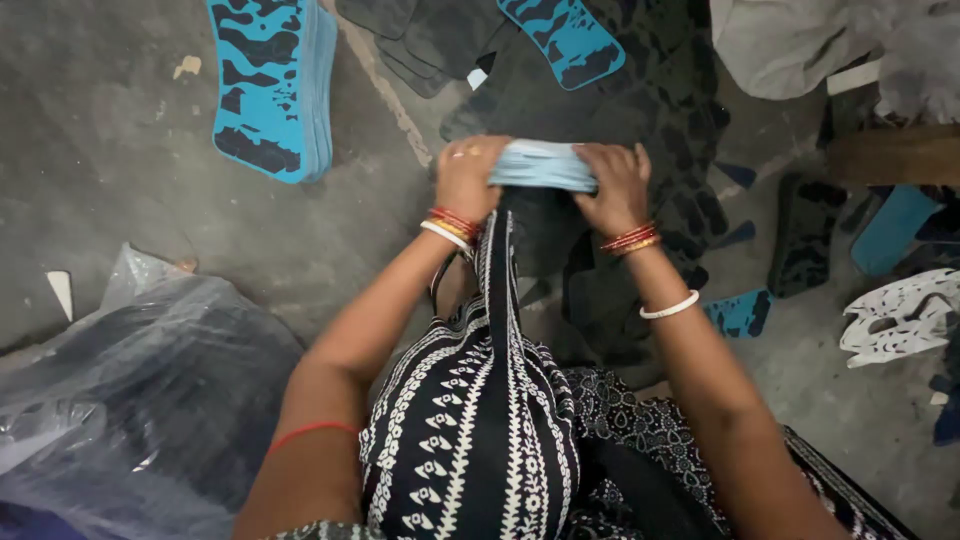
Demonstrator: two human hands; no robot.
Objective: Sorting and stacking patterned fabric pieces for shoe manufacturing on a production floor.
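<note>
My left hand and my right hand both grip a stack of light blue sole-shaped sheets, held edge-on between them just above the floor. Each hand clamps one end of the stack. Red and gold bangles sit on both wrists. Beneath the stack lies a dark black-patterned foam sheet. My knee, covered in black and white patterned cloth, rises between my arms.
A pile of blue and black sole cutouts lies at upper left, another blue sole at top. A clear plastic bag fills the lower left. White cutout scrap and dark soles lie at right.
</note>
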